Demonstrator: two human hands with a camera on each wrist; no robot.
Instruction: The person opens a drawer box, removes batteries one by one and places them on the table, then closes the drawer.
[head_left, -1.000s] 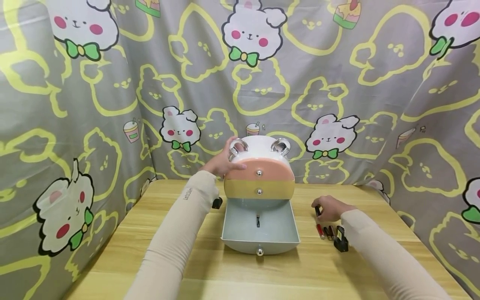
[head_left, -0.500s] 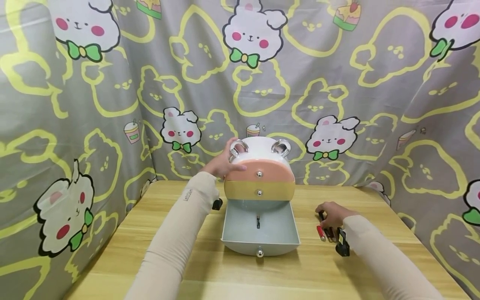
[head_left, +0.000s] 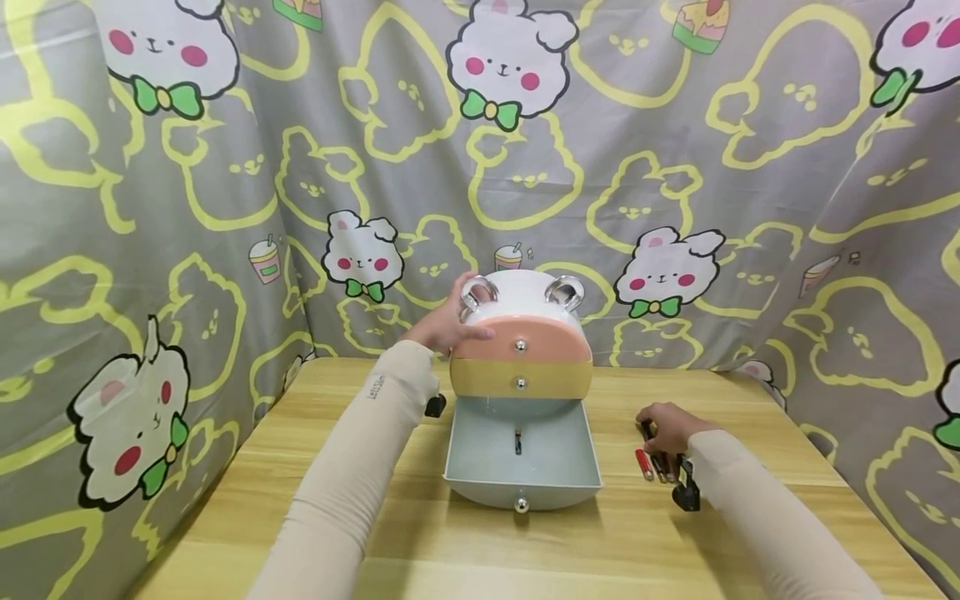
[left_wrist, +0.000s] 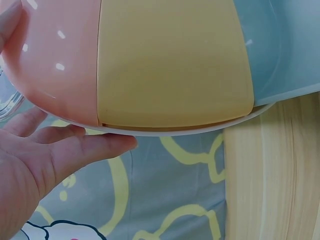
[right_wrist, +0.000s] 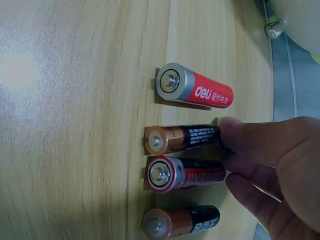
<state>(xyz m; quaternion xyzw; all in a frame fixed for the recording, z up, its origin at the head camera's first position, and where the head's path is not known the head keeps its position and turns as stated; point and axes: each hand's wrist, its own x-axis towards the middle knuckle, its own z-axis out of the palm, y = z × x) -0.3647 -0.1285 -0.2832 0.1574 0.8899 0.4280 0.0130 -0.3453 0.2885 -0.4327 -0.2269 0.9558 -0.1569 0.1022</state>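
My left hand point(head_left: 450, 323) holds the upper left side of a small bear-eared drawer cabinet point(head_left: 551, 333), thumb on its orange front. In the left wrist view its fingers point(left_wrist: 82, 150) lie along the white rim. The pale blue bottom drawer point(head_left: 480, 454) is pulled out, with one small dark battery point(head_left: 518, 442) inside. My right hand point(head_left: 671, 429) pinches a small black battery point(head_left: 647, 431), mostly hidden, at the far ends of a row. That row, in the right wrist view, has a red battery point(right_wrist: 212, 91), a copper-and-black battery point(right_wrist: 172, 138), a red-and-silver battery point(right_wrist: 187, 173) and another copper-and-black battery point(right_wrist: 182, 221).
The cabinet and batteries are on a wooden table point(head_left: 405, 550). A patterned grey curtain point(head_left: 420, 183) hangs behind and at both sides. The yellow middle drawer point(head_left: 487, 379) and the orange top one are closed.
My right hand has shifted slightly right and toward me, bringing the black battery closer to the row. My left hand keeps its hold on the cabinet.
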